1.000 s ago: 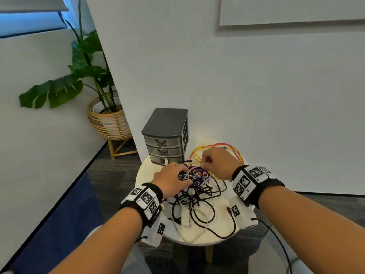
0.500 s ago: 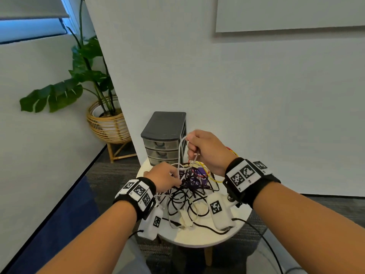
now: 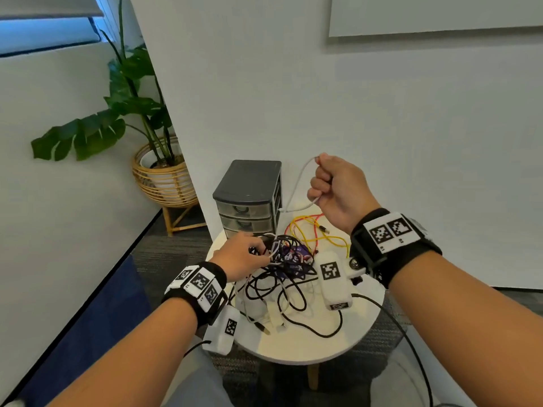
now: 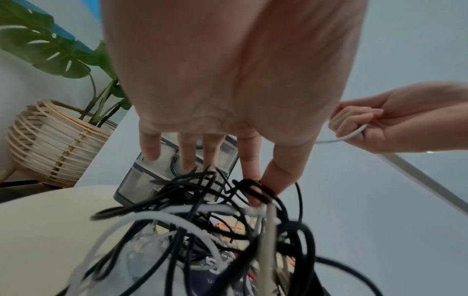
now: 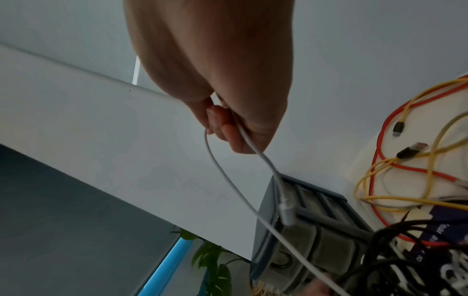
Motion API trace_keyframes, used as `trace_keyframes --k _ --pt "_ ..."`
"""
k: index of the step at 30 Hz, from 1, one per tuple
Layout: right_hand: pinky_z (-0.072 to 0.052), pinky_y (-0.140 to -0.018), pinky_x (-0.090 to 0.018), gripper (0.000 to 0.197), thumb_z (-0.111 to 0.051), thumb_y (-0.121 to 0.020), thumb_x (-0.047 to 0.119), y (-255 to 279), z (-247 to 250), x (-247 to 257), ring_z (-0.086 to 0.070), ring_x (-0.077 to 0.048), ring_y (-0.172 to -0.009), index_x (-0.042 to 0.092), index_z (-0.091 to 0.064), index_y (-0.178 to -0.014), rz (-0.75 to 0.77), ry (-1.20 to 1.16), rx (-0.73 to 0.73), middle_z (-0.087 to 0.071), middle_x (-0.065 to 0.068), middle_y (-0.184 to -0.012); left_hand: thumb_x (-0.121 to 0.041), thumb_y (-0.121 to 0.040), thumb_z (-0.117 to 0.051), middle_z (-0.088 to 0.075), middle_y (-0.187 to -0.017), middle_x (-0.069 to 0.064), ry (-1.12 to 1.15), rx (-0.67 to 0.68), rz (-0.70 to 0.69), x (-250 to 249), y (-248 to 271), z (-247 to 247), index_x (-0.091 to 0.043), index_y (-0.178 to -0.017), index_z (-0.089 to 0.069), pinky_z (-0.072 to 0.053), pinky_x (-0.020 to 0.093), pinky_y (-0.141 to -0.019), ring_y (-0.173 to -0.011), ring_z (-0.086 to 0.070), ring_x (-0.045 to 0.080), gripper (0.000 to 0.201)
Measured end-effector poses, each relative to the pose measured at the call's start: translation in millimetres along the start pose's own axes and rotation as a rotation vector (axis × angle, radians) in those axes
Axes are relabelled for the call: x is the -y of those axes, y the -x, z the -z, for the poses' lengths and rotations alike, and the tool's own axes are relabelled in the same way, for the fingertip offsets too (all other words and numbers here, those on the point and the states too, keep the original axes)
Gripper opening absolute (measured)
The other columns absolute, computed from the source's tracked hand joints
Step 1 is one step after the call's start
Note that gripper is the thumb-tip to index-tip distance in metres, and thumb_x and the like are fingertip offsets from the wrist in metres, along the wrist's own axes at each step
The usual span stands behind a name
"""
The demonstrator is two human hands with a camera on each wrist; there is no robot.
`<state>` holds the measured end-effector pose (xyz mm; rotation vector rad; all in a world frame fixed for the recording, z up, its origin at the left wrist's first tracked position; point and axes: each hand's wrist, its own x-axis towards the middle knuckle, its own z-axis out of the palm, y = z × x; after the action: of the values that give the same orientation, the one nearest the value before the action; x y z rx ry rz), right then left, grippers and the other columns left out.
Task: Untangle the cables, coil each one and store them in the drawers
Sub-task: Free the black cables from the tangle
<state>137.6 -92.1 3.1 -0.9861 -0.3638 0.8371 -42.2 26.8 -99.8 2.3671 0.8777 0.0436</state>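
White charging cable (image 3: 296, 188): lifted higher from tangle (image 3: 282, 268) at bench (image 3: 308, 345) centre, gripped in right hand (image 3: 338, 192) at 1 o'clock, tangle pinned and pinched by left hand (image 3: 241, 257); extraction nearly finished, coiling pending.

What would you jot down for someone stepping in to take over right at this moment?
Right hand: raised, gripping a loop of white cable, one plug dangling free.
Left hand: low on the black tangle, pinching a black strand between thumb and forefinger.
Yellow cable and red cable lie loose on the round table, behind the tangle.
Drawer unit: all drawers closed.
Done: nothing coiled or stored.
Left: free the white cable, then everything else.
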Motion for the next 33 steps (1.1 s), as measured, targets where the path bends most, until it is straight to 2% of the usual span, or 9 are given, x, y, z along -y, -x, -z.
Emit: trace_keyframes --k 5,13,16,19,21,24,26,29,33 --pt "-0.03 -0.05 -0.022 0.017 -0.048 -0.106 0.018 -3.4 0.7 -8.7 -0.029 -0.009 -0.048 0.013 -0.059 -0.094 -0.06 0.277 0.024 -0.033 0.004 -0.062 -0.043 -0.088 -0.073 -0.048 -0.146 -0.007 0.0 -0.002 -0.029 -3.0 -3.2 -4.4 -0.041 -0.084 -0.071 -0.029 0.057 -0.116 -0.141 -0.039 0.018 0.005" --pt "-0.041 -0.056 -0.03 0.017 -0.056 -0.1 0.018 -17.3 7.4 -28.6 -0.048 -0.015 -0.056 0.008 -0.068 -0.095 0.118 0.83 0.034 -0.053 0.002 -0.067 -0.047 -0.089 -0.065 -0.048 -0.132 -0.005 -0.205 0.103 0.075 -7.1 0.7 -15.1 -0.04 -0.093 -0.071 -0.036 0.05 -0.11 -0.126 -0.042 0.023 0.009" --pt "-0.051 -0.079 -0.036 0.015 -0.057 -0.099 0.019 -21.6 25.0 -40.3 -0.062 -0.022 -0.088 0.016 -0.069 -0.108 0.165 1.121 0.032 -0.062 -0.002 -0.095 -0.047 -0.087 -0.069 -0.049 -0.128 -0.006 -0.158 0.116 0.086 -5.1 1.4 -15.0 -0.035 -0.094 -0.074 -0.039 0.05 -0.108 -0.122 -0.045 0.022 0.015" --pt "-0.044 -0.097 -0.04 0.039 -0.055 -0.092 0.009 -18.8 44.0 -52.0 -0.047 -0.025 -0.114 0.029 -0.056 -0.125 0.249 1.39 -0.005 -0.047 -0.003 -0.127 -0.04 -0.086 -0.075 -0.051 -0.128 -0.008 -0.027 0.088 0.038 -1.1 0.7 -12.2 -0.029 -0.091 -0.076 -0.037 0.037 -0.109 -0.119 -0.047 0.016 0.012" --pt "-0.045 -0.087 -0.038 0.039 -0.054 -0.082 0.001 -12.3 52.0 -56.7 -0.048 -0.021 -0.101 0.028 -0.055 -0.109 0.424 1.354 -0.004 -0.048 0.003 -0.114 -0.029 -0.088 -0.076 -0.051 -0.115 -0.012 0.035 0.074 -0.009 -1.9 1.4 -10.4 -0.016 -0.095 -0.076 -0.034 0.024 -0.098 -0.112 -0.045 0.008 0.014" --pt "-0.041 -0.07 -0.027 0.025 -0.053 -0.08 -0.003 -0.8 57.6 -64.5 -0.05 -0.013 -0.079 0.02 -0.058 -0.086 0.504 1.283 0.142 -0.052 0.005 -0.09 -0.024 -0.091 -0.074 -0.059 -0.104 -0.006 0.092 0.092 -0.038 -6.7 2.1 -6.5 -0.007 -0.091 -0.072 -0.038 0.028 -0.088 -0.102 -0.053 0.014 0.017" --pt "-0.037 -0.069 -0.024 0.024 -0.052 -0.082 -0.003 4.1 57.2 -72.9 -0.052 -0.009 -0.077 0.017 -0.065 -0.08 0.428 1.309 0.239 -0.057 0.004 -0.086 -0.025 -0.098 -0.064 -0.061 -0.11 0.004 0.145 0.12 -0.016 -9.5 1.7 -4.0 -0.002 -0.094 -0.07 -0.04 0.033 -0.091 -0.107 -0.055 0.021 0.024" --pt "-0.039 -0.068 -0.021 0.031 -0.05 -0.083 -0.004 2.2 56.1 -87.6 -0.056 -0.006 -0.077 0.015 -0.073 -0.076 0.307 1.338 0.294 -0.067 0.001 -0.085 -0.022 -0.108 -0.043 -0.054 -0.105 -0.004 0.172 0.123 0.02 -15.9 1.1 -2.8 -0.013 -0.09 -0.065 -0.034 0.023 -0.078 -0.107 -0.043 0.014 0.029" --pt "-0.054 -0.069 -0.026 0.032 -0.053 -0.082 -0.006 -4.9 56.3 -101.6 -0.066 -0.016 -0.074 0.01 -0.08 -0.076 0.021 1.456 0.383 -0.073 -0.003 -0.077 -0.03 -0.102 -0.057 -0.058 -0.1 -0.001 0.091 0.051 0.035 -6.1 -3.7 -8.8 -0.004 -0.085 -0.071 -0.041 0.03 -0.085 -0.099 -0.052 0.017 0.034"
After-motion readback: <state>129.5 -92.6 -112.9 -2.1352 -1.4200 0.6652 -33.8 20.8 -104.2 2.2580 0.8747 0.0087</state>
